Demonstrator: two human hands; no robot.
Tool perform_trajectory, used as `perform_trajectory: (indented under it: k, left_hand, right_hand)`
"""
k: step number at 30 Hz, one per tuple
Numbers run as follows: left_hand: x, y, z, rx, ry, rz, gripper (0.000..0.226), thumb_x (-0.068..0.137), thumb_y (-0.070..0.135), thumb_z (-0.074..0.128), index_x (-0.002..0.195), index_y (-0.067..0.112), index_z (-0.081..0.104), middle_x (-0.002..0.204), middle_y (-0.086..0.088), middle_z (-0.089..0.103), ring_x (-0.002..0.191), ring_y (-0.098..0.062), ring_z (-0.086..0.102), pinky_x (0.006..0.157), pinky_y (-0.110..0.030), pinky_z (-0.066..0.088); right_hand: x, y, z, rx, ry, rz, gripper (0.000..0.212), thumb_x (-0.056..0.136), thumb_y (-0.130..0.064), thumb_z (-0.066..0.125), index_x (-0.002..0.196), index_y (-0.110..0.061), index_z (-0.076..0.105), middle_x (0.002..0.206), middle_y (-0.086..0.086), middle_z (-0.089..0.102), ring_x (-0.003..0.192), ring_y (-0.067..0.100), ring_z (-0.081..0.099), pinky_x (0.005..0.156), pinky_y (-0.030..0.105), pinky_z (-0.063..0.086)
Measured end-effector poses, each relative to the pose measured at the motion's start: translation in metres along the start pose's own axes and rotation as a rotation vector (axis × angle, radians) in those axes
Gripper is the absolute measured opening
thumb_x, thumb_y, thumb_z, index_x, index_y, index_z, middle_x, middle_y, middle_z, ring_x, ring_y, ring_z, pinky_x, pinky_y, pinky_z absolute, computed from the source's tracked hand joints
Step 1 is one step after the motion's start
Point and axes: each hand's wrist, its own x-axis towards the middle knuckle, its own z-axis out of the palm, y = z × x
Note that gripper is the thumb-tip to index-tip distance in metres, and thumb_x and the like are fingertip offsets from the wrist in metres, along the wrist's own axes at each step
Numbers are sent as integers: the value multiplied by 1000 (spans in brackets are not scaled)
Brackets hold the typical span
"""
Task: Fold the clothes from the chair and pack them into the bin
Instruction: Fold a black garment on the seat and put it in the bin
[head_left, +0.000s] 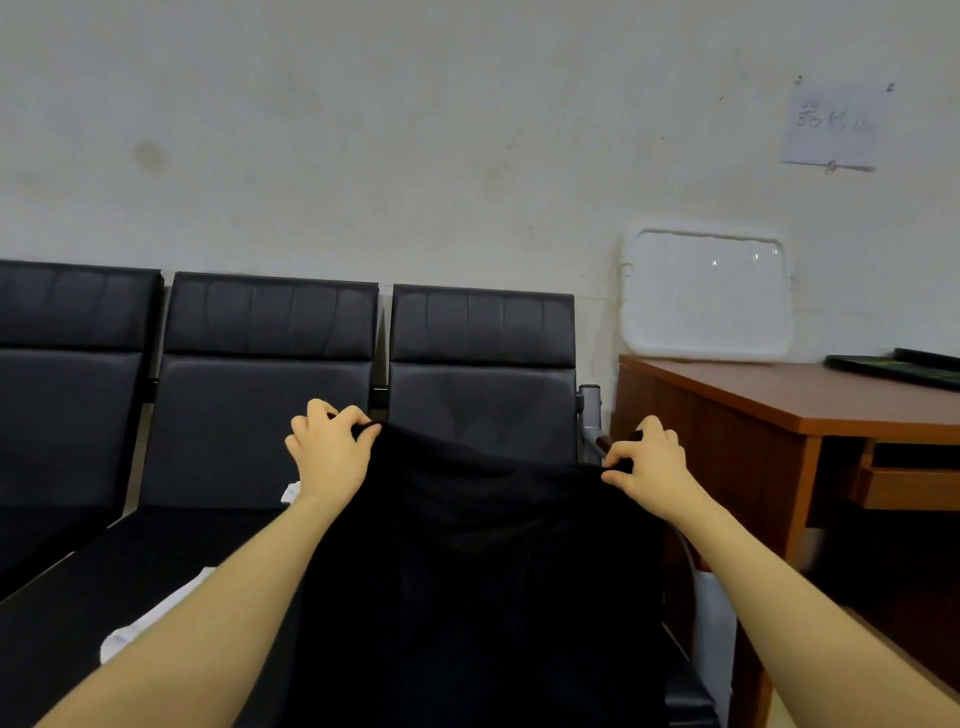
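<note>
A black garment (483, 561) hangs spread in front of me, held up by its top edge before the rightmost seat of a row of black chairs (270, 395). My left hand (330, 452) pinches the garment's upper left corner. My right hand (649, 465) pinches the upper right corner. The cloth sags a little between the two hands and drops out of view at the bottom. A white piece of clothing (150, 618) lies on the middle seat, partly hidden by my left forearm. No bin is in view.
A brown wooden desk (810, 400) stands to the right of the chairs, with a white plastic lid or tray (706, 296) leaning on the wall above it and a dark flat object (898, 366) at its far right. A paper note (831, 124) is pinned to the wall.
</note>
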Motion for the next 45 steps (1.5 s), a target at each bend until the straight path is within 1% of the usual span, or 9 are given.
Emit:
perform_trajectory:
  k: [4,7,11,16,21,27,32,36,45]
  left_hand:
    - [-6,-2,7,1,4,9,21,93,30,57,101,12,65,109,-9,45,104,-31,38,90,-40,26]
    - [-12,-5,8,4,21,73,19,95,23,54,99,7,63,104,-10,48,99,-30,42,88,-39,28]
    - [-19,-8,2,-125,14,143,14,96,17,51,96,5,60,99,-7,52,91,-27,50,83,-39,39]
    - [-29,-1,-13,-290,-31,167,17,98,13,47,105,5,60,101,-4,51,88,-20,53,79,-27,40]
    - [-42,2,-30,-210,93,249,15,92,12,60,102,7,69,86,-1,45,79,-20,49,66,-35,46]
    - [-53,11,-42,-233,182,182,11,83,17,71,93,14,74,90,-4,42,85,-20,41,80,-42,43]
    - [-65,3,-19,-168,102,80,10,84,23,70,92,20,75,98,-3,40,96,-23,37,85,-29,21]
    - [-76,-17,18,-84,-53,-7,11,85,29,68,93,24,74,99,0,37,94,-16,31,86,-31,21]
    - [-91,-78,112,14,-293,-83,13,86,31,67,95,26,74,101,1,36,102,-24,34,87,-32,19]
  right_hand:
    - [-5,4,11,-72,147,8,20,93,-39,55,107,-28,63,123,2,37,118,27,35,103,38,22]
    - [-5,5,18,-17,262,-24,13,95,-23,52,102,-17,61,117,2,48,116,25,43,106,38,16]
    - [-11,-4,13,283,293,40,13,100,-11,39,100,-7,52,97,9,54,92,27,51,89,40,36]
    - [-29,-3,0,180,276,-28,16,95,-33,52,104,-20,56,103,0,39,99,22,39,82,31,23]
    - [-50,-5,-14,251,363,10,14,91,-38,59,99,-29,65,104,-2,34,96,16,27,82,30,17]
    - [-62,-5,-20,418,460,94,16,91,-37,59,98,-29,71,104,-6,42,107,22,31,86,30,17]
    - [-58,1,6,405,404,130,17,91,-35,60,99,-27,72,101,-6,47,110,24,35,86,32,18]
    - [-54,8,51,347,289,160,17,91,-34,60,102,-26,71,99,-8,44,107,23,35,83,30,16]
    - [-30,28,161,189,82,187,17,91,-32,61,102,-25,72,107,-1,48,105,28,35,80,30,15]
